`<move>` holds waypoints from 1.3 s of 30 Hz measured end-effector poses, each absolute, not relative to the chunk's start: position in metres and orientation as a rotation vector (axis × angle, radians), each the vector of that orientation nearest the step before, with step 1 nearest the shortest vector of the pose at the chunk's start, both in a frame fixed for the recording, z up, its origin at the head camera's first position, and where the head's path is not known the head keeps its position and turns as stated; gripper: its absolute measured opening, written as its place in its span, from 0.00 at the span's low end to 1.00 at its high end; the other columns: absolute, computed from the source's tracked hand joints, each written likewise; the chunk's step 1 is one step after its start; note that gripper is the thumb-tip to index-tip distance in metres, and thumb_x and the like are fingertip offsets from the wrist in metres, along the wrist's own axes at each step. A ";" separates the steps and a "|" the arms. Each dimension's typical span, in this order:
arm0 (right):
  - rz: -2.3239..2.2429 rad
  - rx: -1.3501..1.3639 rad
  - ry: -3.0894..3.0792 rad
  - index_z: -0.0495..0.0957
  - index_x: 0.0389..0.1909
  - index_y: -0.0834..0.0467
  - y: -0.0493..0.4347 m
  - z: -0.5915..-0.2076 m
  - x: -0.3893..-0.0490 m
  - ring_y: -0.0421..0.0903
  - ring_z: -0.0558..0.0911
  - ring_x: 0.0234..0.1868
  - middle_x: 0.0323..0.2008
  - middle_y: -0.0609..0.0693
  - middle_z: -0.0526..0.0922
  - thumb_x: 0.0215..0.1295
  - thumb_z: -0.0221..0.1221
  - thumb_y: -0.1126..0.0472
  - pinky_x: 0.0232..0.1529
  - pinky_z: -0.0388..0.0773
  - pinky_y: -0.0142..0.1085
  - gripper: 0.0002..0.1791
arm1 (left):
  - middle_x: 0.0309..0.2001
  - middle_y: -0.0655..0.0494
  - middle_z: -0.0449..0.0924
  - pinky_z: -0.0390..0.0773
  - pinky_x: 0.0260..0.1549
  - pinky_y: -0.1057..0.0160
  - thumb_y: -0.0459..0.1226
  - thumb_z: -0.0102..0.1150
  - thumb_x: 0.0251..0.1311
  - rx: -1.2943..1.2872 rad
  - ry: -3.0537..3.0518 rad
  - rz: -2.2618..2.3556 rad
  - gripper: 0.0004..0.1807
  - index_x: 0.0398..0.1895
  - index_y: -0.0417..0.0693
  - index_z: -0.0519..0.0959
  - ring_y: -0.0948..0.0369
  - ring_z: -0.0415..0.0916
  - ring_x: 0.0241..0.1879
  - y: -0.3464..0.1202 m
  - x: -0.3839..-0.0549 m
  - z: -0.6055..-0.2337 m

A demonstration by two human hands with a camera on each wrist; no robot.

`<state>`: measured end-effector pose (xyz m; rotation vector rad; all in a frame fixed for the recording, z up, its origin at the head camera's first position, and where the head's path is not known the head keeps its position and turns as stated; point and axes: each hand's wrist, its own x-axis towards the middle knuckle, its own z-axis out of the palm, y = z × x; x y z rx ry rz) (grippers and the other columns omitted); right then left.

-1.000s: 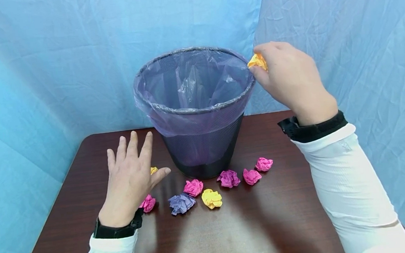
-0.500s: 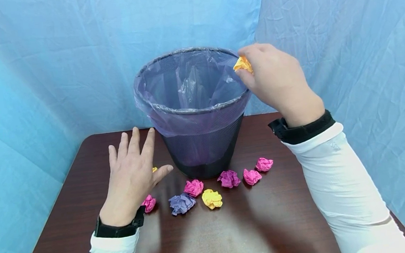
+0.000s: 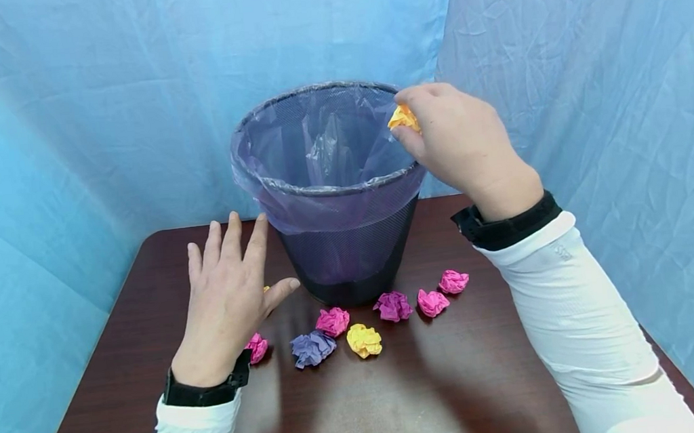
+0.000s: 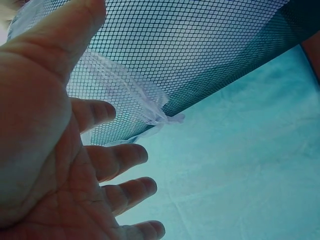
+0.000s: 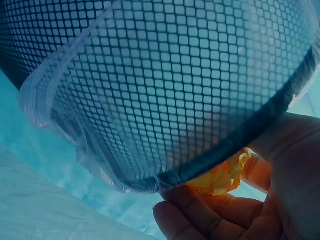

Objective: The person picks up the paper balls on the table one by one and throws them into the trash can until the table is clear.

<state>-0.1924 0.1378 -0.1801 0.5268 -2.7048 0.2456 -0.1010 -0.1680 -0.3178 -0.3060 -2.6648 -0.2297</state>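
My right hand (image 3: 463, 139) pinches a crumpled orange-yellow paper ball (image 3: 403, 118) over the right side of the rim of a black mesh wastebasket (image 3: 350, 257). A thin purplish bag (image 3: 334, 207) lines the basket and folds down over its rim. In the right wrist view the paper ball (image 5: 220, 179) shows just past the rim, between thumb and fingers. To the left of the basket my left hand (image 3: 225, 297) hovers with fingers spread, holding nothing. The left wrist view shows its palm and fingers (image 4: 120, 160) apart, near the mesh wall (image 4: 190, 45).
On the dark wooden table (image 3: 120, 370) several paper balls lie before the basket: a blue-violet ball (image 3: 313, 348), a yellow ball (image 3: 364, 341), a purple ball (image 3: 393, 306) and pink ones (image 3: 432, 302). My left hand partly hides a pink ball (image 3: 258, 347). Blue cloth (image 3: 131, 111) hangs behind.
My right hand has moved left with the orange-yellow paper ball, from beside the rim to over the basket's right side. My left hand has shifted slightly up and right.
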 end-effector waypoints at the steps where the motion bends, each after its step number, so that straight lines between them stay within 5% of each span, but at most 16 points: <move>1: 0.245 0.527 -2.708 0.72 0.73 0.57 0.137 -0.181 -0.192 0.60 0.82 0.59 0.69 0.61 0.76 0.79 0.56 0.52 0.49 0.83 0.57 0.27 | 0.77 0.29 0.60 0.53 0.68 0.21 0.59 0.79 0.50 -0.306 -2.665 -0.231 0.59 0.81 0.47 0.61 0.28 0.56 0.76 -0.168 -0.101 -0.318; 39: 0.261 0.512 -2.825 0.69 0.76 0.54 0.135 -0.179 -0.193 0.59 0.79 0.58 0.67 0.60 0.79 0.79 0.54 0.48 0.49 0.81 0.56 0.29 | 0.78 0.30 0.58 0.50 0.69 0.21 0.60 0.79 0.49 -0.291 -2.718 -0.255 0.60 0.82 0.47 0.61 0.28 0.53 0.77 -0.163 -0.101 -0.317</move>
